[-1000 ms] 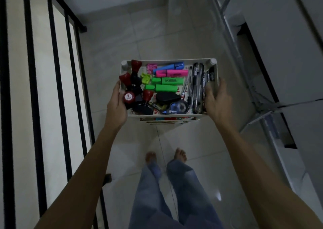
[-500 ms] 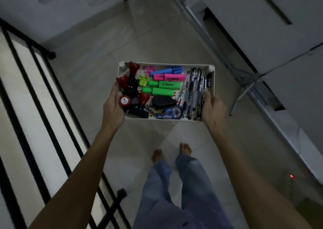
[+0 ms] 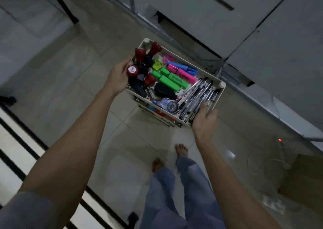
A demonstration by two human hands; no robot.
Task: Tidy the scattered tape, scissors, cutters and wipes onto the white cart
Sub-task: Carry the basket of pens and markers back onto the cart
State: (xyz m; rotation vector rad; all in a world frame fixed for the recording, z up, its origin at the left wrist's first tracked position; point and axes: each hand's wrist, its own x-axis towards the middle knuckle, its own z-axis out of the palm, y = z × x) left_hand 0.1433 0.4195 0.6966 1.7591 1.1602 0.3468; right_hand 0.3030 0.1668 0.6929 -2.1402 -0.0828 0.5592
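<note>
The white cart (image 3: 220,87) stood on the pale tiled floor (image 3: 52,88), its top tray crowded, and served as the marker for everything else: the left hand (image 3: 117,77) was clamped on its left rim and the right hand (image 3: 204,122) on its near right corner, thumb over the edge. Inside the cart a row of black pens (image 3: 197,97) lay along the right side, green highlighters (image 3: 170,81) and pink highlighters (image 3: 181,74) at the middle, red-capped stamps (image 3: 139,66) at the left. A blue correction tape dispenser (image 3: 168,105) lay against the cart's near rim.
</note>
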